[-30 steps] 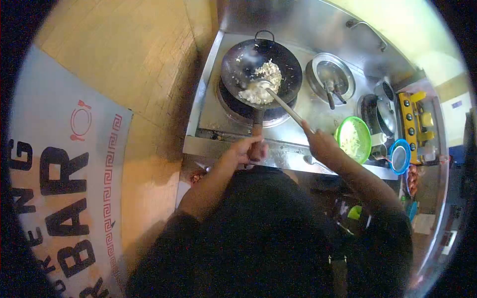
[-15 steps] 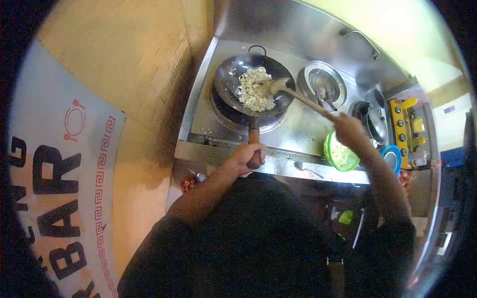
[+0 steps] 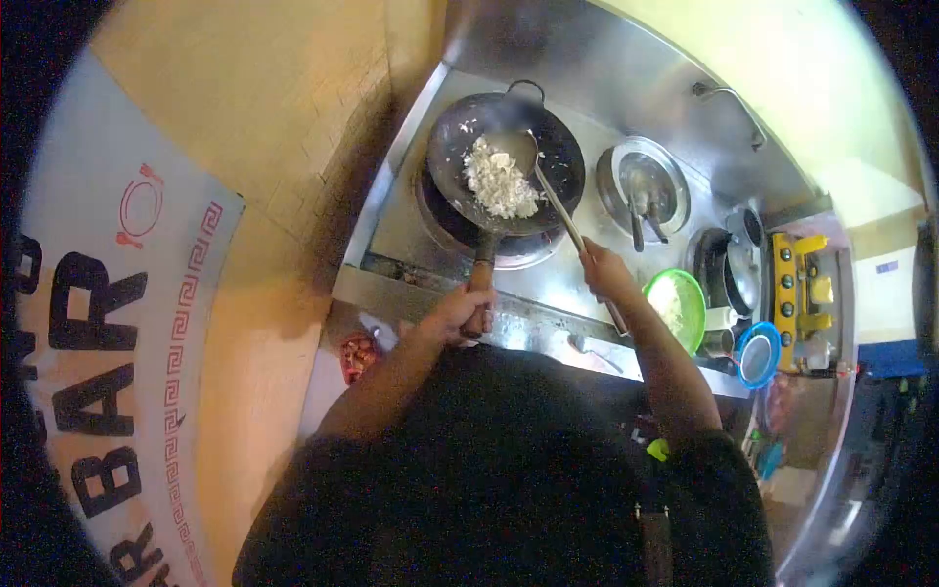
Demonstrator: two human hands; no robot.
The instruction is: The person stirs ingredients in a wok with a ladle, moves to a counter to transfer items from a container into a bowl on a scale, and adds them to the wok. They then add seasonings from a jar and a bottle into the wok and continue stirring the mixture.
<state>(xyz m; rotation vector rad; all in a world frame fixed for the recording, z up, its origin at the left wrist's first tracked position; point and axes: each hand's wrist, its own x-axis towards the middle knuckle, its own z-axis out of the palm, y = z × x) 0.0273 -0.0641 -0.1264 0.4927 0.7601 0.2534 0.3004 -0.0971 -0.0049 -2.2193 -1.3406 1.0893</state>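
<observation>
A dark wok (image 3: 455, 137) sits tilted on the burner, its wooden handle pointing at me. Around that handle my left hand (image 3: 458, 311) is closed. White chopped food that looks like rice (image 3: 501, 186) lies in the middle of the pan. My right hand (image 3: 608, 272) grips the long shaft of a ladle (image 3: 558, 205). The ladle's round head is inside the wok, touching the far side of the food.
Right of the wok, a round metal basin (image 3: 611, 186) holds utensils. A green bowl (image 3: 695, 301) with pale food stands near the front edge, beside a blue-rimmed container (image 3: 773, 342). Further right are a black pan (image 3: 740, 274) and a yellow rack (image 3: 785, 284). A spoon (image 3: 592, 350) lies at the front.
My right hand has moved left and lower, and the ladle head has swung from the food's right side to its far side. My left hand still holds the wok handle. The view has shifted slightly.
</observation>
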